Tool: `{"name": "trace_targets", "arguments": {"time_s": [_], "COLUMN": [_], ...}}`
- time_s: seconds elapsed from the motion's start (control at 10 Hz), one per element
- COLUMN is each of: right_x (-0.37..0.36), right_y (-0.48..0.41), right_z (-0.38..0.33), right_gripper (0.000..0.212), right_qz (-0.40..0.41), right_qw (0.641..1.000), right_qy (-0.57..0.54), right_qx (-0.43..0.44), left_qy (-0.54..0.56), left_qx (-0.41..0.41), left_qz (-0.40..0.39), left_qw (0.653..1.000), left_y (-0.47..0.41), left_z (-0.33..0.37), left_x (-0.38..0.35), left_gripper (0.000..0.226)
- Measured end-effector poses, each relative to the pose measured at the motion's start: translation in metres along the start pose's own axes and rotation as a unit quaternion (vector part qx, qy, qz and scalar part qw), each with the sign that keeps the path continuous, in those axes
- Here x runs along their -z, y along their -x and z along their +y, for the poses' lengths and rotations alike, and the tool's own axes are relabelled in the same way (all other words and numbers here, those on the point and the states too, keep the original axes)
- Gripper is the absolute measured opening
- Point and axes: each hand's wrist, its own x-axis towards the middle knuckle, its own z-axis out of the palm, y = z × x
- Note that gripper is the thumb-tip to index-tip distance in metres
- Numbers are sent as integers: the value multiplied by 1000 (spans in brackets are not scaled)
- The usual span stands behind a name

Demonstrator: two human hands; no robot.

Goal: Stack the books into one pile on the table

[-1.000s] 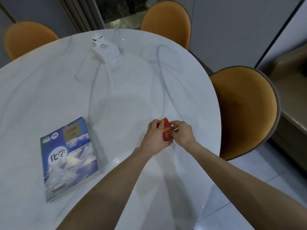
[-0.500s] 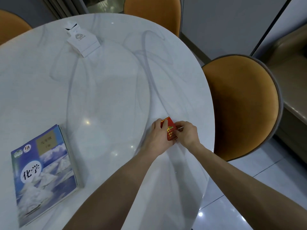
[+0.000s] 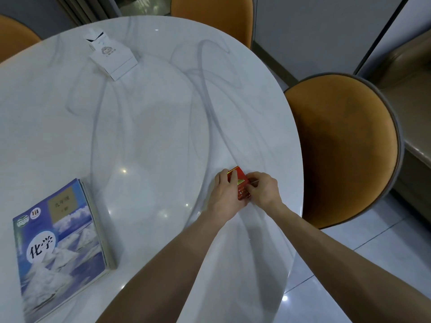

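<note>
A small red book (image 3: 241, 184) with gold print stands tilted near the right edge of the white marble table (image 3: 151, 127). My left hand (image 3: 225, 194) grips its left side and my right hand (image 3: 262, 188) grips its right side; both hide most of it. A blue chemistry textbook (image 3: 58, 248) with clouds on its cover lies flat at the near left, on top of at least one more book whose edges show beneath it. The hands are well to the right of that pile.
A white tissue box (image 3: 112, 55) stands at the far side of the table. Orange chairs surround it: one at the right (image 3: 342, 148), one at the back (image 3: 212, 8), one at the far left (image 3: 14, 40). Tiled floor lies below right.
The hands keep hold of the small red book in nearly the same spot near the right edge. The camera has turned, so the blue textbook and tissue box sit differently in the frame.
</note>
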Motion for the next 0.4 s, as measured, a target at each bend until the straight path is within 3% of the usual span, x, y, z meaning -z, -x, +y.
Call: {"name": "trace_targets", "arguments": {"time_s": [0.3, 0.4], "right_x": [6, 8], "right_y": [-4, -3], "right_z": [-3, -5], "right_gripper": [37, 37], "right_qz": [-18, -12], "right_qw": [997, 995], "right_qy": [71, 95], "right_qx": [-17, -17], "left_qy": [13, -2], "left_qx": [4, -4], "left_qz": [-19, 11], "left_qw": [1000, 1000], "left_y": [8, 12], "left_z": [2, -1], "left_x": [15, 23], "left_gripper": [88, 68]}}
